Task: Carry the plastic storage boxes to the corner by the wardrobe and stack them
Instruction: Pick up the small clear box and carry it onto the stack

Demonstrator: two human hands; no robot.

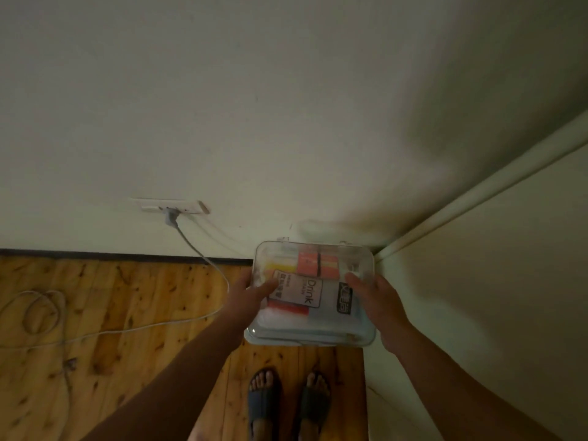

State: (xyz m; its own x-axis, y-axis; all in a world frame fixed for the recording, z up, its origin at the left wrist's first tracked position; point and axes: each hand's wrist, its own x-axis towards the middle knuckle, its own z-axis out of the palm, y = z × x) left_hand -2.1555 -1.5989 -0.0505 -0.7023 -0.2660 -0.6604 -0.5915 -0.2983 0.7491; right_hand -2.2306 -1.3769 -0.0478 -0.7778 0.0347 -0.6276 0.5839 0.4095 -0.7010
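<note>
A clear plastic storage box [310, 326] with a see-through lid, filled with coloured packets, hangs in front of me in the corner between the back wall and the pale wardrobe [477, 281]. My left hand [251, 294] grips its left side with the thumb on the lid. On the right side, my right hand [375, 300] holds it the same way. Whether the box rests on something underneath is hidden. No other box shows.
A wall socket [173, 206] with a grey plug feeds a white cable [47, 313] that loops over the wooden floor [127, 313] to the left. A dark skirting board [95, 254] runs along the wall. My feet in dark slippers [288, 402] stand just below the box.
</note>
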